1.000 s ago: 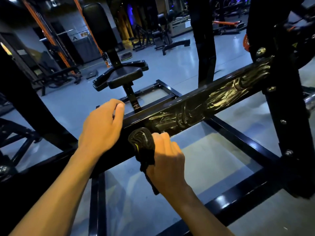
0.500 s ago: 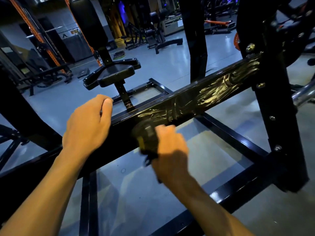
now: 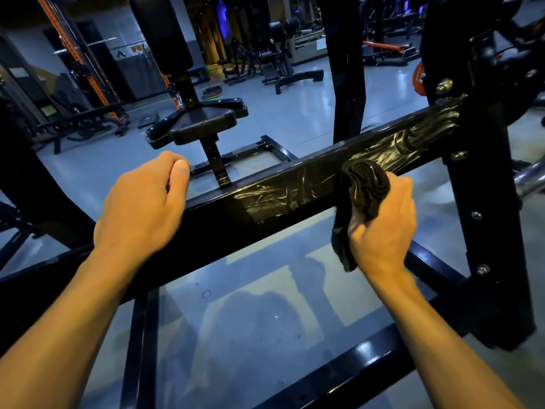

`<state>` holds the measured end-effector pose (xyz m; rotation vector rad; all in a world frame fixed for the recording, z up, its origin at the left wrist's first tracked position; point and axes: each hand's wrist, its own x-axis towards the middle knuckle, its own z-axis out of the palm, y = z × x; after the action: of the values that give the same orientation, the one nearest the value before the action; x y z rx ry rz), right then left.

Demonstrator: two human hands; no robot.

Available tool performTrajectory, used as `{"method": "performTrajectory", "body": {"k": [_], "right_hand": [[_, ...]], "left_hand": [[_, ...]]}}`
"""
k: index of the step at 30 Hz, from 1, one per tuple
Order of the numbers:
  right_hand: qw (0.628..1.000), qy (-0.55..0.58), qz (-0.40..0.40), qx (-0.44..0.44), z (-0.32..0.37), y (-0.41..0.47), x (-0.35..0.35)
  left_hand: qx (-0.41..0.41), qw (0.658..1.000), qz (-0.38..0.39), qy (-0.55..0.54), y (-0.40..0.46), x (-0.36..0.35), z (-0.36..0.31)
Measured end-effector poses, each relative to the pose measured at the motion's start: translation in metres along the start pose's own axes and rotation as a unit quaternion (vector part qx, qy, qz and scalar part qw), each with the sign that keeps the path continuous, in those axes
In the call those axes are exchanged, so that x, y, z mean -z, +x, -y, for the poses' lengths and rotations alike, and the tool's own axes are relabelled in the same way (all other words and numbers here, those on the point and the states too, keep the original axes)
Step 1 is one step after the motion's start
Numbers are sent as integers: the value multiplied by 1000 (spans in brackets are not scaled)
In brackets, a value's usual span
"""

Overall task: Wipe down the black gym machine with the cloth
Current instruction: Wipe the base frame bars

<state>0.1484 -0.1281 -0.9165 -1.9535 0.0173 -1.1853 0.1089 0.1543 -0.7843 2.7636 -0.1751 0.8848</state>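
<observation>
one black cloth (image 3: 361, 199), bunched in my right hand (image 3: 383, 228), presses on the machine's one crossbar (image 3: 295, 187). my left hand (image 3: 141, 208) curls over the bar's top edge; bare bar lies between them.

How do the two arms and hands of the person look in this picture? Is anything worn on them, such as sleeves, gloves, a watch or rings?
Both forearms are bare as far as the picture shows: no sleeve reaches into the frame. The left hand and the right hand wear no gloves. No watch, band or bracelet shows on either wrist, and no ring shows on the visible fingers.
</observation>
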Motion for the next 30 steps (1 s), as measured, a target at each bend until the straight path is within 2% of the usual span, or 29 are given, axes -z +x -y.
{"method": "performTrajectory", "body": {"k": [2,5,7,9,10,12,14,17,19,21,24,27,30], "right_hand": [[1000,18,7,-9,20,-8,-2],[992,2,122,22,72,-32,-14],[984,1,65,164,89,-54,-27],[972,11,31,234,76,-56,-32],[972,21,47,229,63,-50,-30],[987,47,72,135,38,-28,-17],[996,42,47,61,14,-9,-7],[999,32,8,36,1,-5,-6],[998,58,8,1,16,-18,-10],[996,82,36,21,41,-39,-18],[989,56,51,130,73,-67,-34],[987,42,34,151,78,-69,-32],[983,28,69,166,72,-70,-16]], "left_hand": [[3,1000,-2,5,0,0,-1],[6,1000,-6,8,-1,1,-2],[6,1000,-8,12,-2,1,-2],[9,1000,-10,12,-3,2,-3],[10,1000,-10,10,-2,2,-3],[9,1000,-9,12,-1,2,-3],[6,1000,-7,16,0,0,-3],[8,1000,-3,7,1,-1,-3],[12,1000,-2,3,1,-2,-3],[11,1000,-5,4,0,-3,-3],[10,1000,-12,0,0,-2,-2],[9,1000,-22,-1,-1,-1,-1],[23,999,-23,2,-1,0,-2]]}}
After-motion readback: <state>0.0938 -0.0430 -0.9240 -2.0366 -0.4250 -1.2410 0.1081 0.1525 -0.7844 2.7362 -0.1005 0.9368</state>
